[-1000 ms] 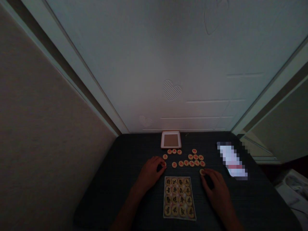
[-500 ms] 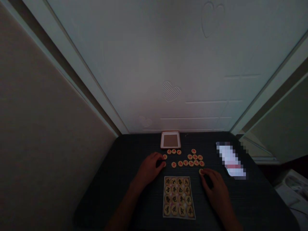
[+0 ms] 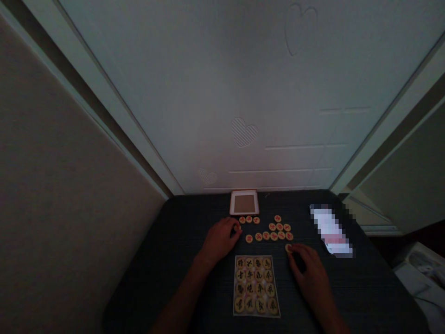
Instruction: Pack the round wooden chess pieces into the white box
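My left hand (image 3: 219, 240) is closed at the left of the loose Chinese chess pieces. A round piece (image 3: 237, 228) shows between its thumb and fingers; whether a second one is hidden there I cannot tell. My right hand (image 3: 310, 270) pinches another chess piece (image 3: 288, 248) between thumb and fingertips, just below the right end of the rows. Several red-marked pieces (image 3: 266, 235) lie face up in loose rows between the hands. In front of me, a shallow square box (image 3: 234, 287) holds rows of pieces with black characters.
A pinkish, white-rimmed tray or lid (image 3: 244, 203) lies at the table's back edge, against a white panel (image 3: 194, 93). On the right lies a phone (image 3: 332, 231) with a lit, blurred screen. The dark table (image 3: 149, 278) has a wall to its left.
My left fingers have closed around the piece at the left end; two pieces showed beside them before. My right hand stays on its piece. The whole view has shifted slightly.
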Motion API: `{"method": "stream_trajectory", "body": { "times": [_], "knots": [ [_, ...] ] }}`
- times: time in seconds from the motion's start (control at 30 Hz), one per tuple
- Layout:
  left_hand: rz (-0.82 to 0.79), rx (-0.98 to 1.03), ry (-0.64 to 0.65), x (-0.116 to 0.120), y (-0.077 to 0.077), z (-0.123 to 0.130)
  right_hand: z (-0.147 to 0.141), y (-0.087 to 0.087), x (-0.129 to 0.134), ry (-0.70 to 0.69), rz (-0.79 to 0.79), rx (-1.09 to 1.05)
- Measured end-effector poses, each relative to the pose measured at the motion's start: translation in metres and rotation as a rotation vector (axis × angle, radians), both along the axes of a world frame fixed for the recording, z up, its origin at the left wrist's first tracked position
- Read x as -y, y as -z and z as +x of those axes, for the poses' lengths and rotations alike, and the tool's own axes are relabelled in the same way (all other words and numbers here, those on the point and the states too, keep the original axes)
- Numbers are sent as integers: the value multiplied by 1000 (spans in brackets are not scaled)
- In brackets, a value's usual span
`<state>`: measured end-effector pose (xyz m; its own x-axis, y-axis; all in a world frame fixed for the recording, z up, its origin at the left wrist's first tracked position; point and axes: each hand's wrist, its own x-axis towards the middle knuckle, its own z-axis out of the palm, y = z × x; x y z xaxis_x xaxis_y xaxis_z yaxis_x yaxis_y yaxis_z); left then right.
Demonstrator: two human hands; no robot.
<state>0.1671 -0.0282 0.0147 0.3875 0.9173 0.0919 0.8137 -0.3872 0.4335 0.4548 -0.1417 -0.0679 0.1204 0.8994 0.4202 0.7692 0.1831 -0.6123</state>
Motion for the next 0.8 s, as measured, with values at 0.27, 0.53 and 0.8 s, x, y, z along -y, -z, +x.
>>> {"method": "stream_trajectory", "body": {
  "times": [0.27,0.53,0.8],
  "knots": [
    [30,-40,10,-5,-12,3,0,1,-1,6,17,-17],
    [113,-70,290,-34,-41,37,0,-6,-3,11,-6,-102],
    [90,-188,571,-79,-39,110,0,2,-8,-10,50,-51]
  ]
}}
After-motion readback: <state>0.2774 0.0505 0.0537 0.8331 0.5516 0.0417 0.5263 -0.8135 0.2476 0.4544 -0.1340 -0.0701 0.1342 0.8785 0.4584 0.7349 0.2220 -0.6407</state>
